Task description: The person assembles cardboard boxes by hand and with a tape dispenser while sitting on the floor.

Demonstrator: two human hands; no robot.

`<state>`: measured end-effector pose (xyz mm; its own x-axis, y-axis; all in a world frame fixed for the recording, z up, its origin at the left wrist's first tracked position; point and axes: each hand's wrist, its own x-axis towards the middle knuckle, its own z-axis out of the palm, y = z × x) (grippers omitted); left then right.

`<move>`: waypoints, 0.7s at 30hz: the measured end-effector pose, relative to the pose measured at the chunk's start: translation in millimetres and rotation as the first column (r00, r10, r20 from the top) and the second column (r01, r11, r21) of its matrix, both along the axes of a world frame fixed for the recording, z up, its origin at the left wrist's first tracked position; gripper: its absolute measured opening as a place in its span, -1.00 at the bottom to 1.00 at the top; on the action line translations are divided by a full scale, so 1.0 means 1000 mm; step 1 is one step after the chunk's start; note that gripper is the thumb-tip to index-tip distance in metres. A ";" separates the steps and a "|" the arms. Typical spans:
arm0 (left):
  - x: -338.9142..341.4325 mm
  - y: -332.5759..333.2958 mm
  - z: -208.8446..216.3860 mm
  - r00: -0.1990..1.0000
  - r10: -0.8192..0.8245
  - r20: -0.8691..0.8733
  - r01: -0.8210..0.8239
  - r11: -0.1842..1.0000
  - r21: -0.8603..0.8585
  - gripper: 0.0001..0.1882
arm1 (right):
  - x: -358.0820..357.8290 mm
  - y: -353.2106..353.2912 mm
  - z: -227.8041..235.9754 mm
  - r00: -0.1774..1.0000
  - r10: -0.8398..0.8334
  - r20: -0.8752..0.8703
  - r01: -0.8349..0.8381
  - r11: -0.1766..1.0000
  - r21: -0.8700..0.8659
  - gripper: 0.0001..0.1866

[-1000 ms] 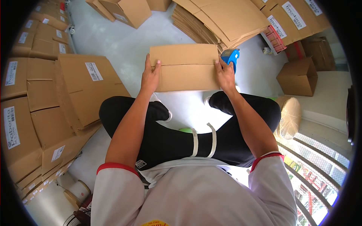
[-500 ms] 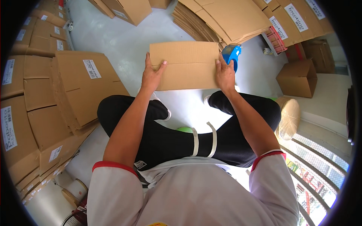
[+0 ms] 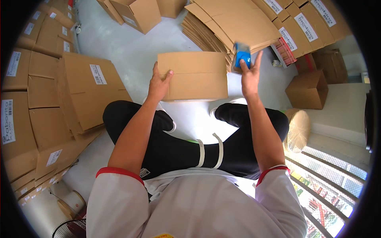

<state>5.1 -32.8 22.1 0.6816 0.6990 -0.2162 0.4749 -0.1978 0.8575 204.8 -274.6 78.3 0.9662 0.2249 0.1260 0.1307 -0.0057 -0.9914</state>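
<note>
**Left Hand on Closed Carton, Right Hand Lifting Blue Tape Dispenser**

At the far left, flattened cardboard cartons [image 3: 35,103] with white labels lie stacked and overlapping on the pale floor [image 3: 119,47]. A roll of tape [image 3: 71,202] sits on the floor at the lower left, beside the stacks.

The left hand [image 3: 158,85] rests on the left edge of a closed cardboard box [image 3: 193,75]. The thumb lies on the top face and the remaining fingers wrap the left side, so the hand grips the box. The box stands on the floor in front of the seated person's knees, its long side facing the person, with the 2 top flaps meeting along a central seam.

The right hand [image 3: 250,75] is raised just off the box's right end and is not touching it. Its fingers are closed around a blue tape dispenser [image 3: 242,55], with 1 finger extended upward beside it. The dispenser is blurred, so its detail cannot be read.

Behind the box, a stack of flat cartons [image 3: 230,23] leans toward the right. An assembled open box [image 3: 137,14] stands at the top of the view. Further right, a small closed carton [image 3: 307,89] stands on the floor, near a round woven item [image 3: 297,129] wrapped in clear film.
</note>
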 end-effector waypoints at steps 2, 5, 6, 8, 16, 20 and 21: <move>0.000 -0.001 0.001 1.000 0.002 0.013 -0.002 1.000 0.005 -0.05 | 0.008 -0.002 0.024 0.995 0.059 -0.078 -0.058 0.998 0.011 -0.26; 0.002 -0.003 0.003 1.000 -0.005 0.008 0.005 1.000 0.009 -0.07 | 0.028 -0.004 0.039 0.941 0.223 -0.254 -0.224 0.974 0.025 -0.30; 0.002 -0.004 0.004 1.000 -0.009 0.003 0.009 1.000 0.016 -0.08 | 0.031 -0.003 0.044 0.879 0.325 -0.349 -0.333 0.942 0.039 -0.32; 0.002 -0.003 0.001 1.000 -0.006 0.002 0.006 1.000 0.025 -0.09 | 0.028 0.007 0.046 0.911 0.254 -0.324 -0.242 0.967 0.079 -0.46; 0.006 -0.002 -0.006 0.999 -0.011 -0.035 0.011 1.000 0.005 -0.15 | 0.019 0.026 0.027 0.810 0.531 -0.247 -0.554 0.556 -0.620 -0.32; 0.005 0.005 -0.018 0.998 0.040 -0.051 -0.041 0.998 -0.037 -0.20 | 0.012 0.035 0.040 0.787 0.584 -0.201 -0.534 0.480 -0.696 -0.33; 0.005 0.009 -0.026 0.988 0.152 0.025 -0.152 0.929 0.336 -0.26 | 0.011 0.039 0.043 0.775 0.594 -0.215 -0.560 0.489 -0.669 -0.34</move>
